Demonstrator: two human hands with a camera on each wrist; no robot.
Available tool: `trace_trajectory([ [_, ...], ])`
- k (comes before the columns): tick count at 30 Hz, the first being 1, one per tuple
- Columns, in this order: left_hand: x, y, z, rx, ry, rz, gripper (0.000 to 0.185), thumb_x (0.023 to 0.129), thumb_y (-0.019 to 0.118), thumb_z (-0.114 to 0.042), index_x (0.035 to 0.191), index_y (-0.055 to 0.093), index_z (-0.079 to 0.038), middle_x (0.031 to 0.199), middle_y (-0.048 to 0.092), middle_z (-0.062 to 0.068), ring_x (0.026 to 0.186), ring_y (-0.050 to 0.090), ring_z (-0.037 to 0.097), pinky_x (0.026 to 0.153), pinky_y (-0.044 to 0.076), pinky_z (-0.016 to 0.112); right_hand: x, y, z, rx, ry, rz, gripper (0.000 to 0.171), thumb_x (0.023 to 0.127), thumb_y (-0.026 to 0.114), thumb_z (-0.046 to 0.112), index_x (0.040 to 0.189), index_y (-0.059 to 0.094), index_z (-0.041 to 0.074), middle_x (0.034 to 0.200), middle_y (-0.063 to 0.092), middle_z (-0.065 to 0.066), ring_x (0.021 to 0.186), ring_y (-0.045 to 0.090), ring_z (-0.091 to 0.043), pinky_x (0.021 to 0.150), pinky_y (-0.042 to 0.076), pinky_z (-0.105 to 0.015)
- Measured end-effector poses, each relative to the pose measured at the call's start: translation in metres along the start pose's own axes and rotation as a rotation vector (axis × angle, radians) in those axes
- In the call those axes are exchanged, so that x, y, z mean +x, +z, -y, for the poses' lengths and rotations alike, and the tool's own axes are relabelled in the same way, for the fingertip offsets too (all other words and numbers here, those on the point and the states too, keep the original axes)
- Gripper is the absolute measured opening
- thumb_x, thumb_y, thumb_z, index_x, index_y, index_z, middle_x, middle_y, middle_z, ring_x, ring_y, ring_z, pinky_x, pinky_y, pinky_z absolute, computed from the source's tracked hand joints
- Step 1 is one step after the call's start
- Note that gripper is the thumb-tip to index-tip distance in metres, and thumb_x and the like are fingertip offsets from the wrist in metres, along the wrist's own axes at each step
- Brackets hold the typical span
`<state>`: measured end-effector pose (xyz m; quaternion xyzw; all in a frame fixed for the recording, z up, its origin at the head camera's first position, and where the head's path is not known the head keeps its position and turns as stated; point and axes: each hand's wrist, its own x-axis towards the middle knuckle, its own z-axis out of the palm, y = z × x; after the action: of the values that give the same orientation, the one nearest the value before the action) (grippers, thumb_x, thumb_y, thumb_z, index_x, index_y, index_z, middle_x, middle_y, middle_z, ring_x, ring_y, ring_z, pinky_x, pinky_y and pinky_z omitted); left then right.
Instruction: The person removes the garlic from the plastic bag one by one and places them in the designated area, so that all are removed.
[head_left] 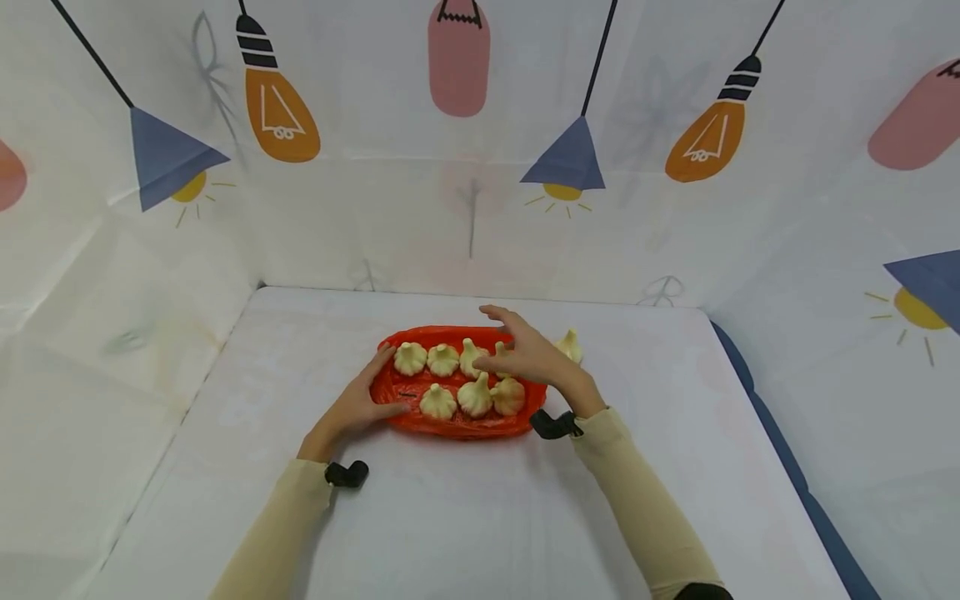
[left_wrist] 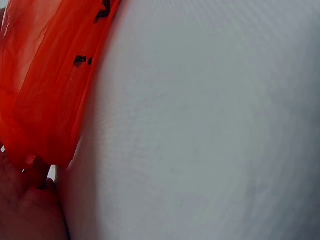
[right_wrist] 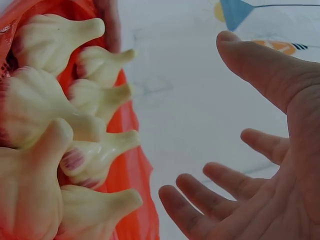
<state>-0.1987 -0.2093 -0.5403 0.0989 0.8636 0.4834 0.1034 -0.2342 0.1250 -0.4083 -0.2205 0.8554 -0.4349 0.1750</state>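
An oval red tray (head_left: 467, 428), its surface looking like crinkled plastic film, holds several pale garlic bulbs (head_left: 438, 402) in two rows. My left hand (head_left: 360, 404) grips the tray's left end, thumb over the near rim and fingers along the far side. In the left wrist view, red plastic (left_wrist: 50, 95) with black marks hangs above part of that hand (left_wrist: 27, 205). My right hand (head_left: 538, 354) hovers over the tray's right end with spread fingers and nothing in its grasp. The right wrist view shows it (right_wrist: 265, 195) apart from the garlic bulbs (right_wrist: 42, 100). Another garlic bulb (head_left: 570, 345) lies beyond the right hand, past the tray.
The tray stands on a white table (head_left: 450, 525) toward its far side. Behind rises a white cloth wall (head_left: 375, 217) printed with lamps and bulbs. A dark blue edge (head_left: 772, 433) runs along the table's right side.
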Motion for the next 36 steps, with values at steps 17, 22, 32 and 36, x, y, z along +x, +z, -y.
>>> trace_trajectory([
  [17,0.000,-0.002,-0.001,0.007,0.007,0.023,0.117,0.077,0.089,-0.043,0.167,0.017,-0.023,0.174,0.010,0.013,0.158,0.012,0.043,0.124,0.018,0.067,0.028,0.018,-0.002,0.009,-0.059,0.259,0.077,0.094,0.075,0.039,0.158,0.038,0.020,0.161,0.041,-0.014,0.144,0.046,-0.038,0.115,0.044,-0.052],
  [22,0.000,-0.002,0.000,0.003,0.015,0.023,0.116,0.077,0.089,-0.044,0.167,0.018,-0.023,0.174,0.008,0.012,0.159,0.010,0.042,0.124,0.017,0.067,0.036,0.027,-0.004,-0.013,-0.075,0.317,0.076,0.095,0.074,0.034,0.157,0.039,0.010,0.160,0.042,-0.015,0.141,0.050,-0.042,0.113,0.047,-0.051],
  [32,0.000,-0.002,-0.003,0.011,0.012,0.022,0.115,0.078,0.088,-0.044,0.167,0.018,-0.022,0.174,0.009,0.012,0.159,0.011,0.042,0.124,0.016,0.067,0.045,0.044,-0.010,-0.089,-0.044,0.350,0.062,0.094,0.077,0.036,0.147,0.055,0.014,0.147,0.058,-0.005,0.132,0.060,-0.028,0.106,0.053,-0.041],
  [36,0.000,-0.002,-0.003,0.006,0.007,0.019,0.115,0.078,0.089,-0.043,0.166,0.019,-0.022,0.174,0.010,0.012,0.159,0.011,0.042,0.124,0.016,0.067,0.049,0.049,-0.012,-0.069,-0.038,0.371,0.057,0.094,0.077,0.032,0.143,0.058,0.011,0.143,0.061,-0.007,0.130,0.062,-0.028,0.103,0.055,-0.037],
])
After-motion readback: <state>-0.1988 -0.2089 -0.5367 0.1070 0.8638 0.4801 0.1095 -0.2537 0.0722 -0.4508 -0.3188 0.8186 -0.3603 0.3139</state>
